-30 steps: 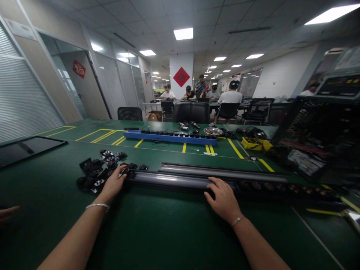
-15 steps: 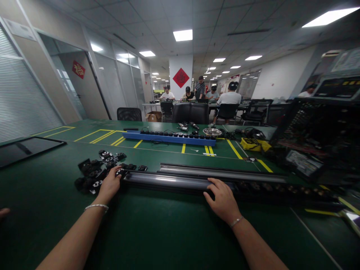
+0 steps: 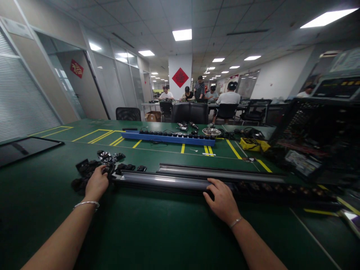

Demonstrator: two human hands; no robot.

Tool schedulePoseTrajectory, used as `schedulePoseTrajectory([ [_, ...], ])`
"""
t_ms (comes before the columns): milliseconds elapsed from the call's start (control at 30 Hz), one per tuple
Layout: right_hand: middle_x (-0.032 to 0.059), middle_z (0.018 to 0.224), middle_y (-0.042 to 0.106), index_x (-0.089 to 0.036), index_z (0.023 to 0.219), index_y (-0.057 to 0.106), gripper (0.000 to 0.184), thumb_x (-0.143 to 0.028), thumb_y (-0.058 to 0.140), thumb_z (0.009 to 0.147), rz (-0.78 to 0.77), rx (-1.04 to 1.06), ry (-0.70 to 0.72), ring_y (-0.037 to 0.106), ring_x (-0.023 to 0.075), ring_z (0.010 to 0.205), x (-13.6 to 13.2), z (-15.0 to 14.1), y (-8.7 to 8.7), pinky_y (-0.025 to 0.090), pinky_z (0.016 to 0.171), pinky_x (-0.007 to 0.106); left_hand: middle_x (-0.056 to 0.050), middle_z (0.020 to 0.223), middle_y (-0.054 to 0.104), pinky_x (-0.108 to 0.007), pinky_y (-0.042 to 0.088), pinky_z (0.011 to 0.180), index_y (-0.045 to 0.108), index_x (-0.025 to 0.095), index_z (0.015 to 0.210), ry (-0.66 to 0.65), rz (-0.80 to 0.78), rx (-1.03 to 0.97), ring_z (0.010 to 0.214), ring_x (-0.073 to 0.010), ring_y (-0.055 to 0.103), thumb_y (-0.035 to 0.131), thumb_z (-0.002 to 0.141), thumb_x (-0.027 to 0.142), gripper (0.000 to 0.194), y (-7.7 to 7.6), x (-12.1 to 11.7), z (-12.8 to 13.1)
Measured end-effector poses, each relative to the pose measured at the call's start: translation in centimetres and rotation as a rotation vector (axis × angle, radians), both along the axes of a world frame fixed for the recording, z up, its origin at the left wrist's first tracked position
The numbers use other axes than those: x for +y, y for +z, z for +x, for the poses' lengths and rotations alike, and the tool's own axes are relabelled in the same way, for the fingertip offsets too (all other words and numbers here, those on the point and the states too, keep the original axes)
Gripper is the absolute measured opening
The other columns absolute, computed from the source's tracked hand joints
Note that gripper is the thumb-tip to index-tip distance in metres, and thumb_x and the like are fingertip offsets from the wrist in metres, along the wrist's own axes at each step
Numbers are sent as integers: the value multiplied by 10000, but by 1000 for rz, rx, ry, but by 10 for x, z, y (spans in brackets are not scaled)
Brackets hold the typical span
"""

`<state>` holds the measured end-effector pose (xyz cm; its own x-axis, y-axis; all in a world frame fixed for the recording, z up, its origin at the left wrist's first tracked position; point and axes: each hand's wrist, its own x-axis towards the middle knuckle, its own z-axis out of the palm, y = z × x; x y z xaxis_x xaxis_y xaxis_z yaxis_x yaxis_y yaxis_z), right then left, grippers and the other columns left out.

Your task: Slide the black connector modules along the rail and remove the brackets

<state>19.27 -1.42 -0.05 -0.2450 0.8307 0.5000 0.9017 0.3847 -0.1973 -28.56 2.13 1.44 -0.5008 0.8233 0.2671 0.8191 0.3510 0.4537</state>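
My left hand point(image 3: 97, 183) is over the pile of small black parts point(image 3: 87, 167), just past the left end of the near rail. Its fingers are curled together against a small black part point(image 3: 105, 170), which they partly hide. My right hand point(image 3: 221, 200) is open, its fingertips resting on the near dark metal rail point(image 3: 165, 181) and its thumb apart along the front edge. Towards the right, a row of small dark parts point(image 3: 277, 189) sits in this rail. A second metal rail point(image 3: 219, 173) lies just behind it. A few black parts point(image 3: 126, 167) lie near the rail's left end.
Farther back on the green table point(image 3: 157, 232) lies a blue rail point(image 3: 168, 139) filled with black parts. Behind it are a metal bowl point(image 3: 211, 131) and a yellow box point(image 3: 254, 144). A dark flat panel point(image 3: 28, 150) lies left; dark equipment point(image 3: 317, 138) stands right. People sit in the background.
My left hand has moved left and slightly towards me, from the near rail's left end to the pile of black parts. My right hand stays on the rail.
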Motion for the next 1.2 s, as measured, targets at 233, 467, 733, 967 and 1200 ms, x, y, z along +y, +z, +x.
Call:
schedulePoseTrajectory([
  [233,97,1175,580,-197,820,603,172,-324,488,810,-8,0,1,501,233,1097,0,0,1,379,937,403,-185,1182,570,-513,404,888,491,143,1198,119,-127,174,1113,-361,511,406,821,324,427,25,-9,-5],
  [467,102,1163,585,-196,809,604,168,-319,490,809,4,3,1,509,236,1085,0,1,0,388,924,402,-116,1144,584,-495,391,910,481,152,1185,201,-165,235,1128,-322,495,408,824,398,442,25,-11,-16],
  [733,77,1042,631,-190,890,595,203,-312,435,856,-12,44,3,545,207,988,2,2,0,409,871,356,-151,1341,420,-482,324,1013,430,108,1228,266,74,278,1276,-319,324,456,789,386,520,19,-2,8],
  [967,92,909,634,-142,922,603,226,-239,419,831,123,-20,-252,542,220,875,4,16,15,423,804,343,-160,1336,445,-407,279,1081,536,92,1133,-348,196,284,1296,-265,331,416,829,318,397,-2,-3,118],
  [1200,174,981,572,-132,1029,611,353,-318,420,797,-46,-202,-724,539,314,875,1,49,38,425,636,383,-58,1375,456,-482,293,1058,485,218,1240,-646,50,295,1304,-235,344,335,903,388,407,-13,-24,219],
])
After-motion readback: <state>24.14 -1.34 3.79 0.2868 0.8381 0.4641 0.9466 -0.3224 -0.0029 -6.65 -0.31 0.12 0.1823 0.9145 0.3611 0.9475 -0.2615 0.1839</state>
